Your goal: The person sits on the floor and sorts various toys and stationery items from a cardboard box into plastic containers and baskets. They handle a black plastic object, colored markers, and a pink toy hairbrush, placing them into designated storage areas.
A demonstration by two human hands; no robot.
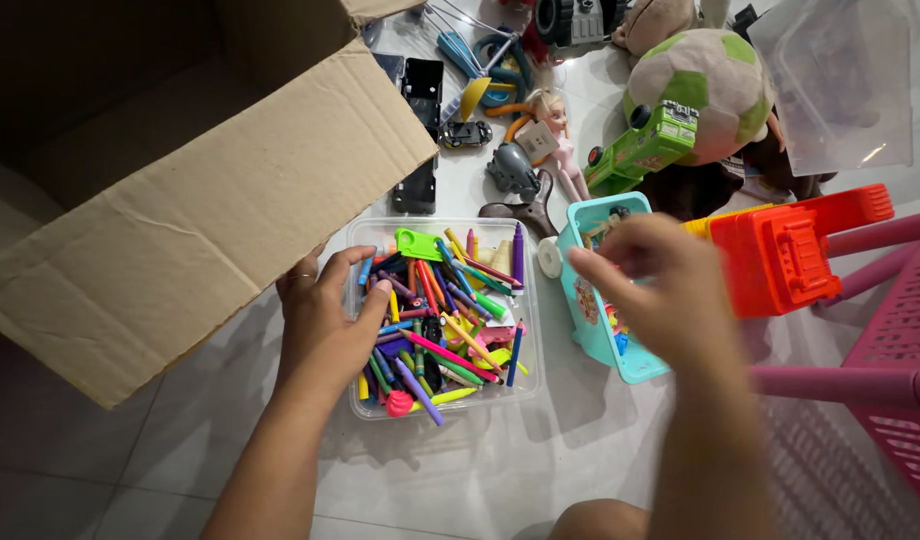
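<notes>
A clear plastic tub (528, 300) full of several coloured crayons and pens sits on the pale tiled floor. My left hand (325, 320) rests on the tub's left rim, fingers curled over the edge and touching the crayons. My right hand (655, 290) is blurred and hovers over a teal toy case (590, 310) with a white wheel, just right of the tub. Whether its fingers pinch something is unclear.
A big open cardboard box (190, 200) fills the upper left, its flap hanging over the floor. An orange toy (780, 255), a pink basket (900, 380), a green toy truck (645, 145), a plush ball (705, 80), a doll and small cars lie beyond.
</notes>
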